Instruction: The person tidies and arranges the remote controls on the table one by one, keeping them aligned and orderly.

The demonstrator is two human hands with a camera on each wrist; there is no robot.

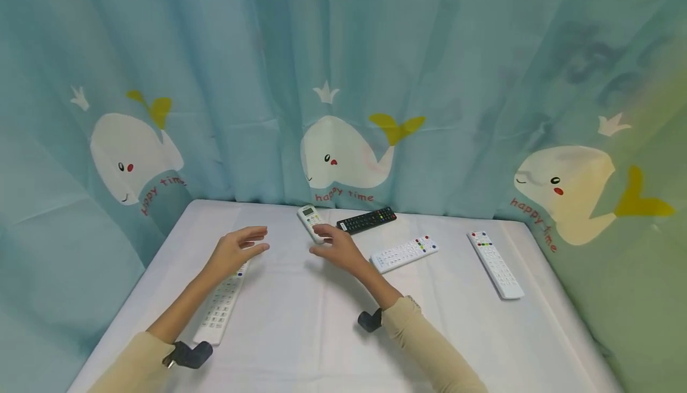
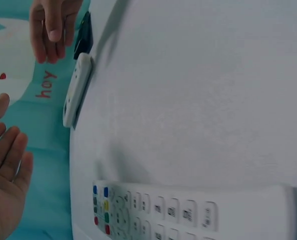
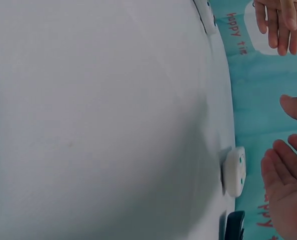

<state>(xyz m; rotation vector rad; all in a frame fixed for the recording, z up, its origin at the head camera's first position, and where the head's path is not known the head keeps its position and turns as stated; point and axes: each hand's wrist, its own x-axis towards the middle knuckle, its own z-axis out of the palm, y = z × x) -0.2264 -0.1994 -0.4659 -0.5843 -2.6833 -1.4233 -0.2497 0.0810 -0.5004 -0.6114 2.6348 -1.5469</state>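
Note:
Both hands hover above a white-covered table (image 1: 284, 327), palms turned toward each other, holding nothing. My left hand (image 1: 236, 250) is over the far end of a long white remote control (image 1: 220, 309), partly covering it in the head view. In the left wrist view that hand's loosely bent fingers (image 2: 11, 155) show at the left edge. My right hand (image 1: 340, 248) is in front of a small white remote with a screen (image 1: 308, 217), hiding its lower end. A black remote (image 1: 370, 220) and another white remote (image 1: 405, 254) lie just beyond and beside the right hand.
One more white remote (image 1: 496, 265) lies at the table's right side. A blue-green curtain (image 1: 241, 83) with printed whales hangs behind and around the table. Black wrist mounts (image 1: 193, 354) sit at both sleeves.

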